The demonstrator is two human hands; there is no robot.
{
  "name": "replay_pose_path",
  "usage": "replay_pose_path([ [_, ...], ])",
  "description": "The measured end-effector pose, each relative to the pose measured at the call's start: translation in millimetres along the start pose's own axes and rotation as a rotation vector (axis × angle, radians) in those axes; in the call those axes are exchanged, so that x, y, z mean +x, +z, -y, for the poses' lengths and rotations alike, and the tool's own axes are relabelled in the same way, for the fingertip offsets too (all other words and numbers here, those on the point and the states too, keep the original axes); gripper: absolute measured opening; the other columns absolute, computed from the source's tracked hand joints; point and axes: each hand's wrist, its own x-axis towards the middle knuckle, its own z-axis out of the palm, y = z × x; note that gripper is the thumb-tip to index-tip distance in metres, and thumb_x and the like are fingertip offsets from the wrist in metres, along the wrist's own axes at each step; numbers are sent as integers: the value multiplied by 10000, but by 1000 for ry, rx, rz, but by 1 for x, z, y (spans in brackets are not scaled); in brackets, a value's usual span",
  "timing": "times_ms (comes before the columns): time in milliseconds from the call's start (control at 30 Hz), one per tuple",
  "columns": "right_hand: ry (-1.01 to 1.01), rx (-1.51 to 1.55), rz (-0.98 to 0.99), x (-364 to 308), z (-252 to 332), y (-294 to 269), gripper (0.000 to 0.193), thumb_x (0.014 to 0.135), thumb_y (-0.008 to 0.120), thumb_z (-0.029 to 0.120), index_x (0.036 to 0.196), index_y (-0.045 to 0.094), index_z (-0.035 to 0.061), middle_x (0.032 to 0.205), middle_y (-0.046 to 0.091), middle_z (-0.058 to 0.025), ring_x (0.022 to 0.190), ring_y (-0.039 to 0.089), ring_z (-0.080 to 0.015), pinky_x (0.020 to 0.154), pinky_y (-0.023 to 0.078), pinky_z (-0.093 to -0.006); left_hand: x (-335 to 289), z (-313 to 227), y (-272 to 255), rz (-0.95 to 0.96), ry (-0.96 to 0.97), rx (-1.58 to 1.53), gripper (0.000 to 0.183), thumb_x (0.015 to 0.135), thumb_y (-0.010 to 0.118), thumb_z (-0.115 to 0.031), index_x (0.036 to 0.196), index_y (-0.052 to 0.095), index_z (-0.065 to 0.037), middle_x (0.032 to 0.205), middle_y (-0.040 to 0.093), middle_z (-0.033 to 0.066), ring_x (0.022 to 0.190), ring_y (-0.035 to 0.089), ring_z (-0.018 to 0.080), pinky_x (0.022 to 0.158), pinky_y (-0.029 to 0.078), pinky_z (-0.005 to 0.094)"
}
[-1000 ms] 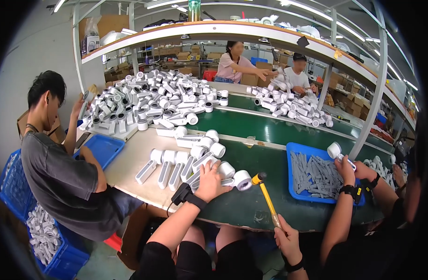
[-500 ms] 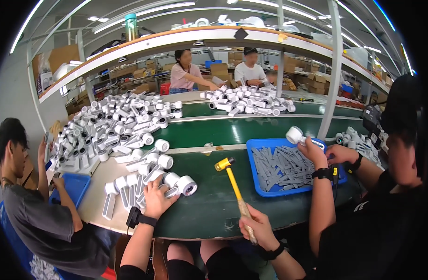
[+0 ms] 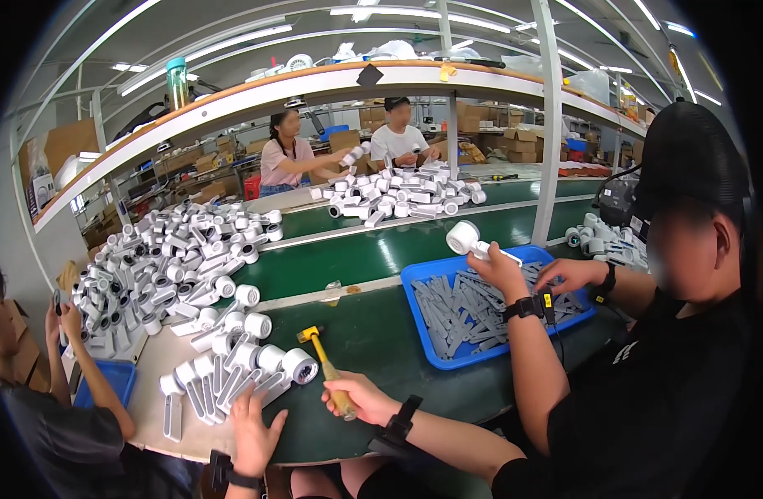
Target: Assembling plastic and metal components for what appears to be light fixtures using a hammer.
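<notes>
My left hand (image 3: 255,428) is open, fingers spread, just on the near side of a row of white handheld units (image 3: 207,387). Each unit has a round, drum-like head and a flat slotted handle. In my right hand (image 3: 363,398) is a small hammer (image 3: 320,353) with a yellow head and shaft and a worn, tan grip. Its head points up and away from me, close to a white unit's round head (image 3: 299,366) lying on its side at the row's right end. Whether hammer and unit touch, I cannot tell.
A large heap of white units (image 3: 161,258) stands at left, a smaller one (image 3: 398,195) across the green belt (image 3: 332,258). A blue tray (image 3: 460,363) of grey strips sits at right, where a co-worker's hand (image 3: 499,273) holds a unit. Another co-worker is at left.
My left hand has come off the white units and drawn back toward me. My right hand has carried the hammer left, up beside the row. The view has turned somewhat right.
</notes>
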Motion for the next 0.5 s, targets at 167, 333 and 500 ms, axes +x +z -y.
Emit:
replay_pose_path([
  [167, 173, -1132, 42, 31, 27, -1, 323, 892, 706, 260, 1028, 599, -14, 752, 680, -109, 669, 682, -153, 539, 526, -284, -49, -29, -29, 26, -81, -305, 234, 907, 669, -80, 1139, 654, -54, 1187, 644, 187, 1118, 614, 298, 1016, 454, 441],
  [333, -442, -1642, -131, 56, 24, -14, 293, 882, 659, 286, 738, 696, 33, 761, 686, -184, 699, 674, -373, 645, 550, -468, -128, -36, -26, 14, 31, -273, 149, 872, 667, -14, 1019, 673, -38, 1062, 683, 147, 994, 637, 324, 928, 479, 424],
  [500, -827, -1231, -45, 26, 28, 2, 277, 881, 701, 243, 1101, 696, 74, 795, 676, -105, 647, 648, -258, 601, 511, -363, -205, -13, -10, 38, 19, -359, 147, 877, 655, -10, 1020, 672, -39, 1060, 680, 141, 989, 634, 318, 915, 481, 421],
])
